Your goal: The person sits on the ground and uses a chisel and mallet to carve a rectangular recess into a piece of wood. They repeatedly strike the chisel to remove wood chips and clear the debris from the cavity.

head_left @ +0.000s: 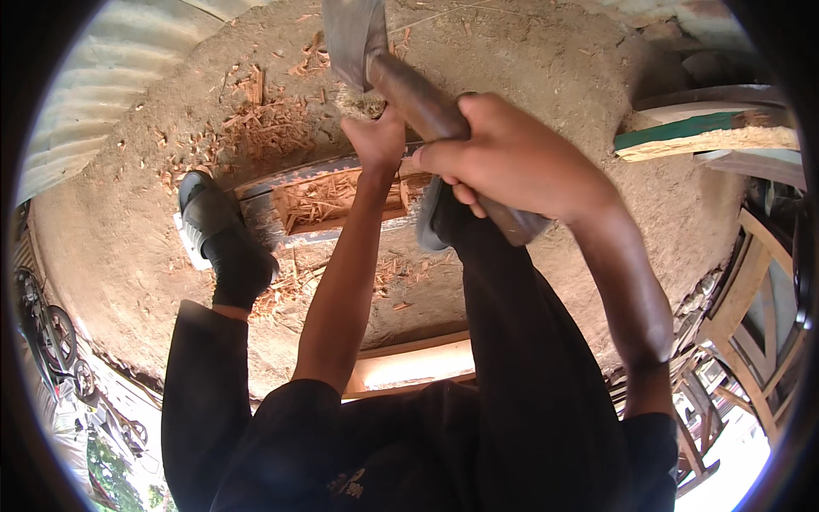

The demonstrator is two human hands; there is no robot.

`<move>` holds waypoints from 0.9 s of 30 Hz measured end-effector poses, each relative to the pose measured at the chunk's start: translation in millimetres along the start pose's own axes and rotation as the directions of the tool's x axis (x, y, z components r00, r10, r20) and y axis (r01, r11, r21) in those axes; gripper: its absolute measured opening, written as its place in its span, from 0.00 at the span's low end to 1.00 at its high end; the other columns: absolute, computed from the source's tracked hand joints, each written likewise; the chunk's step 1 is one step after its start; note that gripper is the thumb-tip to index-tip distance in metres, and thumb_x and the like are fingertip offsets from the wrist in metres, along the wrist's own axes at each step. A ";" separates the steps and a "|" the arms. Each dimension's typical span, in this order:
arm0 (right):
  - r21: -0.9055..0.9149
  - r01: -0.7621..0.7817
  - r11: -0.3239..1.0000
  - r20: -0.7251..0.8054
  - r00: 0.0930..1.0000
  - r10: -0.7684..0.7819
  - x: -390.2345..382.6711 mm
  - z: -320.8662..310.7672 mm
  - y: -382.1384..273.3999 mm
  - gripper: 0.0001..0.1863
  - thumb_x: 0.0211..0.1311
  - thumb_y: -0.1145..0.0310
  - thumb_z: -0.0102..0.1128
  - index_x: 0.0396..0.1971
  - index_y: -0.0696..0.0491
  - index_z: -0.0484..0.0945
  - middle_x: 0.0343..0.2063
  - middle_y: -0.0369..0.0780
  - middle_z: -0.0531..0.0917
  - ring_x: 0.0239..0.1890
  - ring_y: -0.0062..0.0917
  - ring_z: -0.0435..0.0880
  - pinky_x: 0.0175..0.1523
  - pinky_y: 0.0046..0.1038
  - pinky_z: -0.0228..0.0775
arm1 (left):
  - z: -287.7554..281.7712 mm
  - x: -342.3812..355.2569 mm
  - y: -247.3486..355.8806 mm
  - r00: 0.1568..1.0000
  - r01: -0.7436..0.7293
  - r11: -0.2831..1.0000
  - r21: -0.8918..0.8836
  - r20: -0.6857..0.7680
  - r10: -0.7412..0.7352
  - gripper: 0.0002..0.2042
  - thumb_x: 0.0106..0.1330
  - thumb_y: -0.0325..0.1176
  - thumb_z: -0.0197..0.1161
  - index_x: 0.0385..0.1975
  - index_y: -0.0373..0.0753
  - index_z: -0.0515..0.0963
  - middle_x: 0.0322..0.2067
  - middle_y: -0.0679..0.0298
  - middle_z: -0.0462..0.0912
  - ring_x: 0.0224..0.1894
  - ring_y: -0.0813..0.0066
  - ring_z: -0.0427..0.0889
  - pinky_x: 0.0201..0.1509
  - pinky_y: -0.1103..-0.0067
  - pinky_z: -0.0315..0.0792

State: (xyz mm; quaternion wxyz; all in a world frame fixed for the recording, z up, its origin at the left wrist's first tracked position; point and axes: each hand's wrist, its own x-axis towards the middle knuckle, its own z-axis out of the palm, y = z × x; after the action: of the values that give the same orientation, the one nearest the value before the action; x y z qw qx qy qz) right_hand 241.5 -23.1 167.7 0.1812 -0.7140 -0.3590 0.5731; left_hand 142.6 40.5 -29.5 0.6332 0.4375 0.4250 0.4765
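Observation:
My right hand (512,162) is closed around the dark wooden handle (415,94) of a tool with a broad metal head (354,38), raised at the top centre. Just below that head, my left hand (377,147) is closed upright on something with a frayed, pale top (360,105), perhaps a tool's handle; the rest is hidden by the hand. Beneath my hands lies a weathered wooden piece (260,215) with a long hollow cut into it, full of shavings (320,196). My sandalled feet (209,209) rest at either side of it.
Wood chips (260,115) litter the dirt ground around a bench edge (414,363) under me. Corrugated sheeting (102,85) borders the upper left. Stacked planks (704,136), one green, lie at right, above wooden frames (751,324). Parked motorbikes (60,337) show at far left.

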 end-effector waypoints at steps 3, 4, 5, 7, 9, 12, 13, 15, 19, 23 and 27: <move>0.424 0.040 0.905 -0.021 0.999 -0.034 -23.2 -16.2 -26.1 0.14 0.53 0.62 0.58 0.24 0.59 0.73 0.11 0.33 0.73 0.14 0.13 0.72 0.20 0.16 0.65 | 5.5 -5.2 13.7 0.999 0.029 0.998 0.060 -0.017 -0.028 0.02 0.51 0.20 0.58 0.22 0.27 0.74 0.22 0.71 0.74 0.25 0.87 0.68 0.24 0.83 0.65; 0.431 0.144 0.891 -0.151 0.985 -0.086 -28.4 -23.2 -38.0 0.14 0.54 0.62 0.58 0.25 0.59 0.73 0.12 0.33 0.73 0.14 0.13 0.72 0.19 0.16 0.65 | 2.2 -0.9 10.9 1.000 0.026 0.997 0.076 -0.002 -0.026 0.02 0.51 0.20 0.58 0.22 0.28 0.73 0.22 0.71 0.74 0.25 0.87 0.67 0.23 0.83 0.64; 0.425 0.247 0.871 -0.278 0.951 -0.134 -33.4 -30.4 -50.3 0.14 0.54 0.62 0.58 0.25 0.59 0.72 0.12 0.33 0.73 0.14 0.13 0.72 0.18 0.16 0.65 | -2.7 2.1 8.8 1.000 0.022 0.995 0.094 0.011 -0.023 0.02 0.51 0.20 0.58 0.21 0.28 0.73 0.21 0.71 0.73 0.25 0.88 0.67 0.22 0.83 0.63; 0.465 0.389 0.795 -0.445 0.879 -0.170 -46.0 -40.0 -76.9 0.12 0.54 0.64 0.56 0.24 0.57 0.70 0.13 0.33 0.71 0.14 0.15 0.70 0.18 0.18 0.64 | 3.2 1.1 9.8 1.000 0.024 0.996 0.084 0.008 -0.025 0.02 0.50 0.20 0.58 0.22 0.29 0.73 0.22 0.72 0.73 0.25 0.87 0.67 0.23 0.84 0.63; 0.476 0.420 0.773 -0.479 0.861 -0.173 -44.7 -35.8 -85.8 0.10 0.55 0.65 0.54 0.23 0.56 0.69 0.13 0.34 0.70 0.14 0.16 0.69 0.19 0.20 0.64 | 4.6 0.2 12.6 1.000 0.023 0.996 0.091 -0.005 -0.023 0.02 0.50 0.20 0.58 0.23 0.28 0.73 0.23 0.71 0.74 0.25 0.87 0.67 0.24 0.84 0.64; 0.256 0.287 0.923 -0.468 0.872 -0.142 -23.2 -26.0 -43.5 0.12 0.56 0.63 0.56 0.26 0.57 0.70 0.13 0.34 0.71 0.13 0.15 0.71 0.18 0.19 0.64 | 9.6 1.0 4.1 1.000 0.023 0.997 0.071 0.013 -0.024 0.05 0.50 0.20 0.59 0.26 0.27 0.74 0.25 0.68 0.76 0.27 0.86 0.69 0.27 0.83 0.66; 0.130 0.205 0.970 -0.436 0.890 -0.130 -14.4 -10.8 -20.5 0.12 0.56 0.63 0.57 0.27 0.58 0.71 0.12 0.34 0.73 0.13 0.15 0.72 0.18 0.18 0.64 | 8.5 1.3 6.8 1.000 -0.026 0.998 0.051 0.001 0.026 0.06 0.50 0.20 0.60 0.27 0.26 0.74 0.26 0.67 0.76 0.28 0.85 0.70 0.28 0.83 0.67; 0.211 -0.088 0.973 0.102 0.992 0.067 -8.5 -0.1 3.6 0.11 0.56 0.65 0.56 0.27 0.59 0.70 0.11 0.34 0.72 0.13 0.16 0.72 0.20 0.19 0.64 | 9.4 -1.2 12.3 0.994 -0.112 0.994 -0.006 -0.019 0.112 0.07 0.50 0.20 0.61 0.29 0.26 0.75 0.28 0.66 0.78 0.30 0.84 0.72 0.31 0.82 0.69; 0.280 0.047 0.959 0.058 0.996 -0.065 -27.5 -2.1 -10.1 0.12 0.55 0.65 0.58 0.27 0.59 0.70 0.15 0.34 0.73 0.15 0.15 0.72 0.19 0.18 0.63 | -10.1 5.0 -2.8 0.983 0.183 0.954 0.238 -0.043 -0.178 0.08 0.51 0.20 0.61 0.31 0.26 0.75 0.30 0.65 0.79 0.31 0.81 0.74 0.35 0.81 0.71; 0.391 0.306 0.868 -0.212 0.948 -0.238 -38.7 -29.8 -43.1 0.12 0.55 0.64 0.58 0.27 0.58 0.70 0.16 0.34 0.72 0.15 0.14 0.71 0.19 0.17 0.63 | -2.3 4.7 2.3 1.000 0.013 0.997 0.078 -0.026 -0.011 0.04 0.51 0.20 0.58 0.26 0.27 0.74 0.25 0.69 0.76 0.27 0.85 0.70 0.27 0.82 0.67; 0.697 0.366 0.617 -0.328 0.927 -0.180 -42.6 -47.2 -84.9 0.13 0.55 0.62 0.56 0.28 0.56 0.67 0.16 0.35 0.70 0.13 0.18 0.69 0.20 0.23 0.66 | 1.7 4.9 1.8 0.998 -0.061 0.993 0.104 0.002 0.061 0.13 0.54 0.28 0.65 0.32 0.25 0.71 0.29 0.64 0.76 0.28 0.85 0.70 0.28 0.84 0.66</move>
State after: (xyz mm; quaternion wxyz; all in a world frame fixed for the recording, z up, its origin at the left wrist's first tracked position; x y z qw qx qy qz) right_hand 256.8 10.9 267.0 0.5829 -0.5726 -0.1739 0.5497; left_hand 144.7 45.4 -28.0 0.5943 0.4824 0.4361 0.4733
